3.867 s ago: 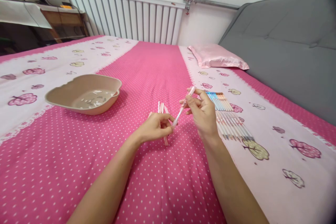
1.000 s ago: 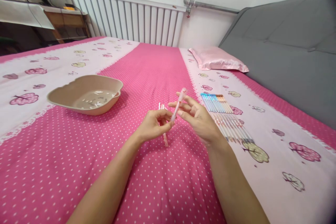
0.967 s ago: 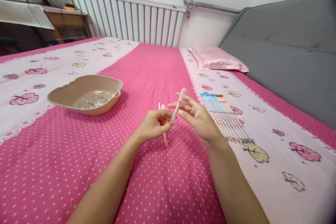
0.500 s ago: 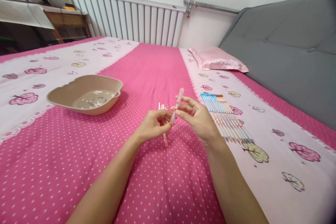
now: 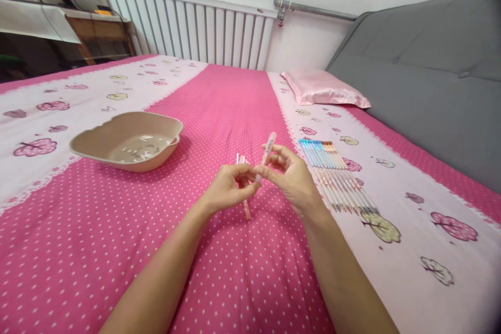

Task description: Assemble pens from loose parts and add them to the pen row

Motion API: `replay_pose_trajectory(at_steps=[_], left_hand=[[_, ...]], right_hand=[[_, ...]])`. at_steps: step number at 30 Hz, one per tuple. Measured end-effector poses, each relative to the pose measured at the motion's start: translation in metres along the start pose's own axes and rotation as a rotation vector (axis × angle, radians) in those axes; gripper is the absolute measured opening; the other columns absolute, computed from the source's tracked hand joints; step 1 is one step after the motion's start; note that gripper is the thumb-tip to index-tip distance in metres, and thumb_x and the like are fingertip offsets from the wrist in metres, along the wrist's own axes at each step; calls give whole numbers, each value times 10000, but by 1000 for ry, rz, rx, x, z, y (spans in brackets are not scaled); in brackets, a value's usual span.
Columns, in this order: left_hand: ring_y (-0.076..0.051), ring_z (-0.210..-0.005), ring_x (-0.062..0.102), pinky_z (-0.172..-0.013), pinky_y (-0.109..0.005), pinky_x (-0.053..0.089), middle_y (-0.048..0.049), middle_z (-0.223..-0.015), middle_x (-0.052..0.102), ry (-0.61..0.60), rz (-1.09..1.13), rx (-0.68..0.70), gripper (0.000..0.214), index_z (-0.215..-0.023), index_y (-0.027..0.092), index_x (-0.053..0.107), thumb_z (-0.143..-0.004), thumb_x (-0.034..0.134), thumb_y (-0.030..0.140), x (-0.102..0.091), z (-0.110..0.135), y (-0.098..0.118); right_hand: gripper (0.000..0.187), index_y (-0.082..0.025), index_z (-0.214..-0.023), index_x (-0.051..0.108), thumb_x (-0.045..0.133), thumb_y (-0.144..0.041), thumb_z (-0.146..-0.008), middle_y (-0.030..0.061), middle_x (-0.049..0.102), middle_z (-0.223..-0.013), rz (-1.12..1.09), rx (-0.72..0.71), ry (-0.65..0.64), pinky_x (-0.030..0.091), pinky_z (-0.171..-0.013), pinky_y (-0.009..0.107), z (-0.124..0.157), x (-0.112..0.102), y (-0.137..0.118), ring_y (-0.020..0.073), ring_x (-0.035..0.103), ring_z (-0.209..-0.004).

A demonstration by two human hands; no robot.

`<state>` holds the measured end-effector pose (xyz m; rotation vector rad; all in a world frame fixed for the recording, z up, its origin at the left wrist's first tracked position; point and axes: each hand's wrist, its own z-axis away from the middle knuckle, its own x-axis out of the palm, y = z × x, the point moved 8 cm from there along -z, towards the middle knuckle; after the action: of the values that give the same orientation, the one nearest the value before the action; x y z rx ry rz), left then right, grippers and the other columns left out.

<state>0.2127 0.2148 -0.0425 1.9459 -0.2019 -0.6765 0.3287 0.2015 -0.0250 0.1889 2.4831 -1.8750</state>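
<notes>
A pale pink, see-through pen barrel (image 5: 269,147) with dark lettering is tilted upright between my hands. My right hand (image 5: 291,172) pinches it around the middle with thumb and fingers. My left hand (image 5: 230,185) is closed on its lower end. Beyond and below the left fingers show white slim sticks (image 5: 240,158) and a pinkish tube (image 5: 246,210); I cannot tell whether that hand holds them or they lie on the bed. To the right, pens with blue and brown ends (image 5: 319,154) lie in a row, with a second row of pale patterned pens (image 5: 346,190) nearer.
On the left, a beige basin (image 5: 125,162) holds small white pieces. The pink dotted bedspread (image 5: 235,99) spreads all around. A pink pillow (image 5: 324,88) lies against the grey headboard (image 5: 426,57). A white radiator (image 5: 195,26) stands along the far wall.
The pen barrel has turned about its length, so lettering now faces me instead of small red marks. My right thumb has slid left and its fingers have curled in. The left hand is nearly still.
</notes>
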Motion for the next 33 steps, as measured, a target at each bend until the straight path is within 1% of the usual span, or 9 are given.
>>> replay_pose_trajectory(at_steps=[2,4,6,9,13,17,23,29,33], left_hand=[[-82,-535,534,-514,-201,431,-19,-639,617,1,9,2,127,-814,103,645,-747,590,196,-1,0,-1],[-84,-556,550,-533,-201,443,-24,-671,632,-11,17,5,124,-828,106,642,-743,586,175,-1,0,-3],[-90,-579,565,-548,-205,451,-33,-700,644,-24,17,3,132,-843,105,642,-739,581,160,-1,0,-4],[-99,-591,575,-554,-213,458,-43,-715,653,-33,16,-7,145,-856,102,645,-743,572,156,-1,0,-4],[-101,-590,577,-554,-217,458,-43,-707,652,-34,18,-7,129,-831,104,646,-742,565,151,-1,0,-2],[-94,-571,555,-534,-210,442,-36,-680,636,-33,13,-9,115,-802,98,644,-736,562,143,-1,0,-1],[-92,-577,558,-549,-210,442,-30,-684,636,-45,22,-11,120,-810,102,640,-728,555,122,0,1,-2],[-89,-572,561,-550,-206,447,-23,-679,638,-26,18,-4,118,-814,110,646,-722,573,122,0,0,-1],[-91,-559,565,-551,-210,449,-29,-663,643,-23,15,-7,124,-829,103,650,-734,585,150,1,0,-1]], right_hand=[[510,-196,-1125,536,738,-311,-671,54,635,-981,-44,30,-19,420,-930,410,1,1,0,194,588,-966],[505,-225,-1180,505,694,-322,-722,74,609,-1115,-119,68,-76,436,-928,409,2,5,-1,204,553,-1064],[463,-253,-1214,484,633,-295,-777,64,608,-1150,-188,93,-146,436,-941,410,4,10,-4,196,537,-1105],[420,-268,-1215,490,576,-228,-806,37,649,-1086,-228,98,-194,424,-964,424,5,14,-8,186,554,-1093],[408,-239,-1197,502,572,-201,-797,40,675,-1017,-222,110,-193,446,-938,450,5,15,-6,200,595,-1027],[369,-225,-1144,523,597,-192,-784,38,677,-999,-253,102,-190,473,-905,415,5,14,-3,183,629,-940],[381,-211,-1103,546,662,-205,-739,26,670,-891,-261,118,-125,493,-854,370,3,10,2,169,636,-877],[439,-215,-1057,569,740,-283,-659,9,626,-830,-193,94,-65,503,-748,337,1,4,5,157,613,-786],[471,-208,-1055,568,759,-319,-639,4,615,-808,-121,62,-32,475,-795,351,0,2,7,159,605,-796]])
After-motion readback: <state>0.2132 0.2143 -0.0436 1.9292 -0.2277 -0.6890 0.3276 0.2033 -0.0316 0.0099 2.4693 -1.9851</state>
